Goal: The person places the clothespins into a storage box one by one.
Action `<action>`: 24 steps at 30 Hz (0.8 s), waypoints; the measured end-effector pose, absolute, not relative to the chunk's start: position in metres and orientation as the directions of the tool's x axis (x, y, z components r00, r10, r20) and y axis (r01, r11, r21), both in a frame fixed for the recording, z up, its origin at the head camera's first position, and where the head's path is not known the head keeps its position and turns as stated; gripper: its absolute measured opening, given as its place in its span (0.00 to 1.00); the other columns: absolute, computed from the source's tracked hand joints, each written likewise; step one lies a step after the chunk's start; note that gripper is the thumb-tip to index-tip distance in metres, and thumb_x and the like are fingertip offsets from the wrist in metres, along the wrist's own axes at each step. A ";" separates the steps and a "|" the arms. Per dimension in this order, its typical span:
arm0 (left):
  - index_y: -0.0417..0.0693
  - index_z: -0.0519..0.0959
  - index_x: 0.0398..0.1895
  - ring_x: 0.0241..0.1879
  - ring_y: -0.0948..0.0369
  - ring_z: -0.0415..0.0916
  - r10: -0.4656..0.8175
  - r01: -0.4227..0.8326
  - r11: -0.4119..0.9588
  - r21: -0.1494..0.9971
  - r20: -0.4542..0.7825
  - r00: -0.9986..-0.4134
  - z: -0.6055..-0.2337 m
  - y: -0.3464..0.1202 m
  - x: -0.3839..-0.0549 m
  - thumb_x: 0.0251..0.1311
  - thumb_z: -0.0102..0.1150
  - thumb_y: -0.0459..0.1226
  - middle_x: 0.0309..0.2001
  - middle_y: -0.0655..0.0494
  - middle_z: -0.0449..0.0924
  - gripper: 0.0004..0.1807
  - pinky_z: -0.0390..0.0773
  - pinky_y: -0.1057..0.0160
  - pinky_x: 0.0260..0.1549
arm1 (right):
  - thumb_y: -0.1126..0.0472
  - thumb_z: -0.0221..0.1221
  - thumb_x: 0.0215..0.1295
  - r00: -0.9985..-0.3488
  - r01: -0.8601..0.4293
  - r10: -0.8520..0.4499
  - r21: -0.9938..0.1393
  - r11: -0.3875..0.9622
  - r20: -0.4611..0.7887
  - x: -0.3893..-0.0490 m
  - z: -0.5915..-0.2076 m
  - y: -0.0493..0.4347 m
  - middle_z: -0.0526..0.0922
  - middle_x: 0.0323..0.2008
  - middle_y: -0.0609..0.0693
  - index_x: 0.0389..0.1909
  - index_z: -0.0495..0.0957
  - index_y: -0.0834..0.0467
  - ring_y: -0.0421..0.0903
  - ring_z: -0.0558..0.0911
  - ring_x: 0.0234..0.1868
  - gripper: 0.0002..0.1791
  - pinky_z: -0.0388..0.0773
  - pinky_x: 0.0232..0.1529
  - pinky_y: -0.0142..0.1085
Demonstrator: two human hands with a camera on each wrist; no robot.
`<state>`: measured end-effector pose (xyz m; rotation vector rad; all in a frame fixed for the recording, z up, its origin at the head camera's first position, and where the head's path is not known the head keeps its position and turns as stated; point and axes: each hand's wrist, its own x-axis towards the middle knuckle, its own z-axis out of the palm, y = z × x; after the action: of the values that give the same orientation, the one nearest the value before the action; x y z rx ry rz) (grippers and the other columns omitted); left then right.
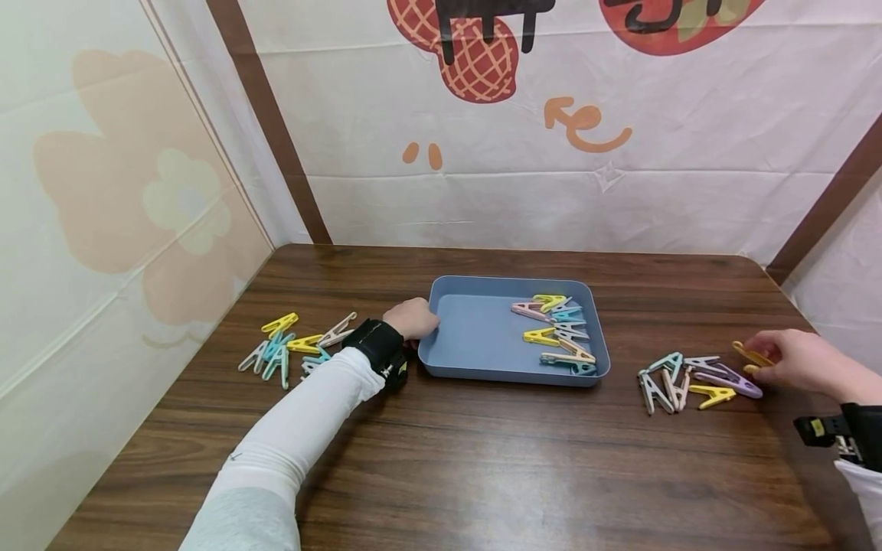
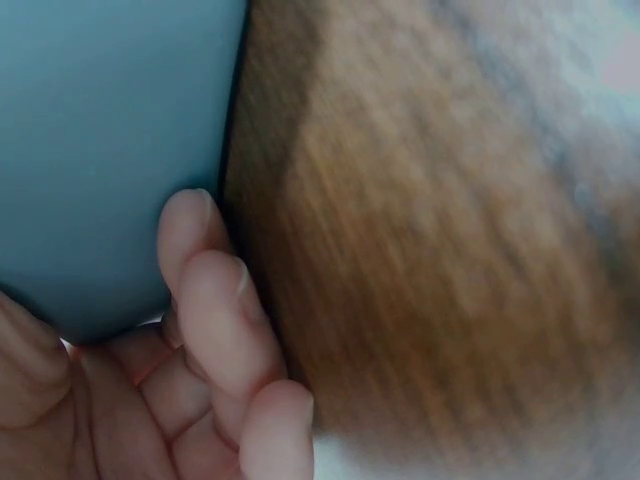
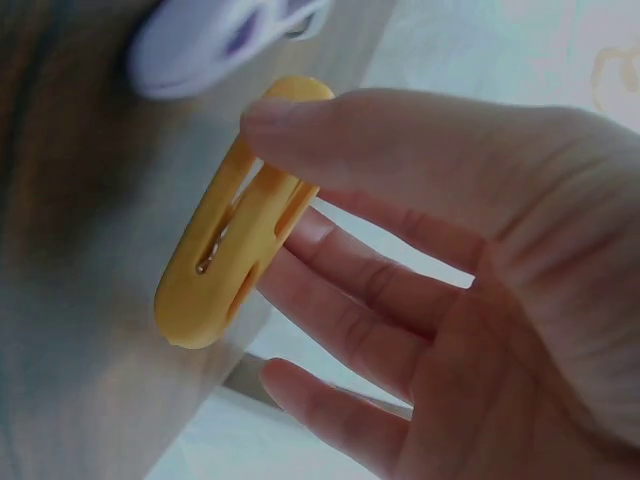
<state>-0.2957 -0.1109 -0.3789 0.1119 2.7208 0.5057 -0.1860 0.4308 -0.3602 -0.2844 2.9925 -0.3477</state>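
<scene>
My left hand (image 1: 412,318) grips the left wall of a blue-grey tray (image 1: 475,375); in the left wrist view the curled fingers (image 2: 225,320) lie along the outside of the tray (image 2: 100,160). Several clothespins in yellow, pink, white and blue lie inside at its right end, among them a yellow clothespin (image 1: 540,337). At the far right my right hand (image 1: 802,363) pinches a yellow clothespin (image 3: 215,260) between thumb and fingers, just above the table. Beside it lies a loose pile with a purple clothespin (image 1: 730,380) and another yellow clothespin (image 1: 713,396).
Left of the tray, more clothespins form a second pile, with a yellow clothespin (image 1: 280,324) at its far side; my left forearm partly covers that pile. The dark wooden table (image 1: 524,467) ends at a white printed curtain (image 1: 524,207) behind and at the left.
</scene>
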 end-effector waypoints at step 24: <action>0.41 0.78 0.27 0.18 0.55 0.78 0.126 -0.007 0.933 0.361 -0.346 -0.930 -0.383 -0.111 -0.298 0.67 0.44 0.40 0.21 0.47 0.80 0.16 0.75 0.59 0.17 | 0.69 0.69 0.53 -0.881 -0.471 -0.468 -0.196 0.860 0.064 -0.225 -0.306 0.299 0.80 0.34 0.54 0.44 0.79 0.68 0.50 0.78 0.34 0.17 0.76 0.35 0.49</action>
<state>-0.2984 -0.1112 -0.3832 0.0869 2.7208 0.5098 -0.2254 0.2994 -0.3063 -0.7688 3.0432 -0.3272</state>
